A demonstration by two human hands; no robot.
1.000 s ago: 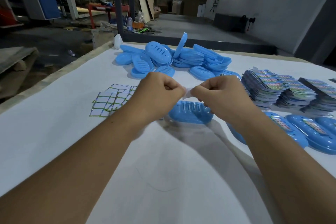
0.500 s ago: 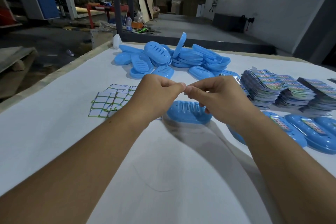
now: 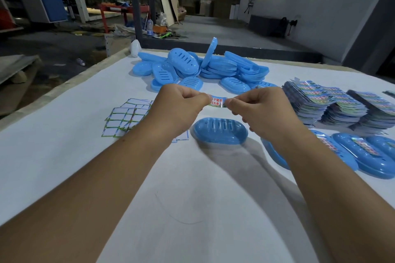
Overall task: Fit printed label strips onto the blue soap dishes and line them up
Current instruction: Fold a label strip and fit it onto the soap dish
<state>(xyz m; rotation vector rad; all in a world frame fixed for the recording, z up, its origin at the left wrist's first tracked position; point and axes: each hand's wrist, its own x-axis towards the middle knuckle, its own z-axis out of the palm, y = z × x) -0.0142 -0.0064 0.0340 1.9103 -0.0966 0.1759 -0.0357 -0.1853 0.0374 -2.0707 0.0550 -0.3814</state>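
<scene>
Head view. My left hand (image 3: 181, 104) and right hand (image 3: 254, 109) each pinch one end of a printed label strip (image 3: 218, 101), held taut in the air with its long axis running left to right. The unlabelled blue soap dish (image 3: 220, 130) lies on the desk (image 3: 64, 156) directly below and slightly toward me, its long axis parallel to the strip; both hands stand about equally near it. Labelled dishes (image 3: 361, 151) line up at right. Compared with half a second ago, my hands have drawn apart, exposing the strip's print between them.
</scene>
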